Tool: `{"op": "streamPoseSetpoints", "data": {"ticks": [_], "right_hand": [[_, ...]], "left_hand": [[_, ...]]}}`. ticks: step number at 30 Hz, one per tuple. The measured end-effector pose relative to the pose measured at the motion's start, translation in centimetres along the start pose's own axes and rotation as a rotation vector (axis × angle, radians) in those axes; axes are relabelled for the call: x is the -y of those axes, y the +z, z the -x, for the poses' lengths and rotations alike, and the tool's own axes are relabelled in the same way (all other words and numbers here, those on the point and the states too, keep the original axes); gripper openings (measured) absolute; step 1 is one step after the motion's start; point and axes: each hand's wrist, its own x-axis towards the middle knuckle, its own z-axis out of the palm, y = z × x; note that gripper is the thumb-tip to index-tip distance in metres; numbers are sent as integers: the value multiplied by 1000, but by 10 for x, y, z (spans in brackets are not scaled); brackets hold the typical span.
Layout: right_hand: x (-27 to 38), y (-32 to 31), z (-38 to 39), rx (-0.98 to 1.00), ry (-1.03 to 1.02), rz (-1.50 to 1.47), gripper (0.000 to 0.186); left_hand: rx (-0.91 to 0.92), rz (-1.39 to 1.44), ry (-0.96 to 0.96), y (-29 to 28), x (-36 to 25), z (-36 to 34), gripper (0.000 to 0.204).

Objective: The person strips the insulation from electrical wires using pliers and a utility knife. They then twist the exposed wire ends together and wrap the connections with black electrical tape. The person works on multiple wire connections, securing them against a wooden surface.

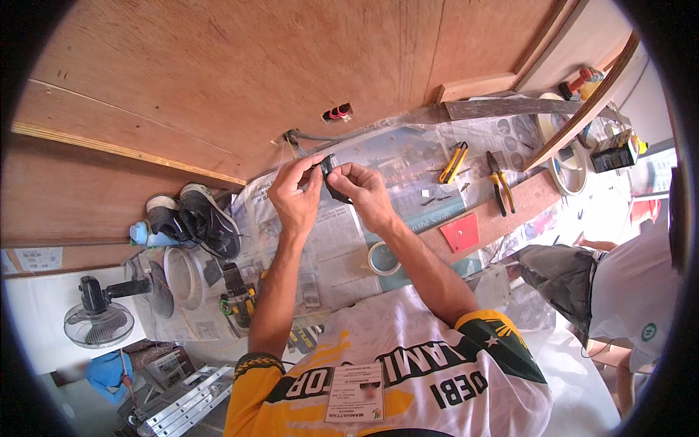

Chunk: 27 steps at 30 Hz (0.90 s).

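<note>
Wooden panel (pixel 240 80): evenly lit, warm, only soft shadows reach me.
Right side: my strongest light, whites blown out beside the co-worker's shirt (pixel 630 291).
Lower left: dimmer around the ladder (pixel 191 403).
Hands (pixel 369 198): I get them reasonably sharp.
Badge (pixel 346 404): small photo (pixel 370 392) blurred.
Rim: black circle, straight edges bowing.

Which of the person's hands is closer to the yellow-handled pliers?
Right. The right hand is to the left of the yellow-handled pliers; the left hand is farther left from them.
</note>
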Motion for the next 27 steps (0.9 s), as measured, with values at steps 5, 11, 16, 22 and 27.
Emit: {"op": "streamPoseSetpoints", "data": {"ticks": [5, 11, 16, 22, 27], "right_hand": [[-1, 4, 5, -44, 116, -85, 14], [-6, -21, -16, 234, 127, 37, 13], [-3, -16, -21, 273, 13, 200, 12], [-11, 9, -4, 222, 119, -95, 12], [-25, 5, 3, 78, 81, -116, 14]], "left_hand": [[76, 27, -49, 0, -4, 3, 22], [246, -26, 94, -20, -7, -3, 26], [127, 3, -97, -35, -13, -2, 27], [124, -357, 153, -41, 7, 0, 15], [210, -79, -119, -39, -4, -1, 16]]}}
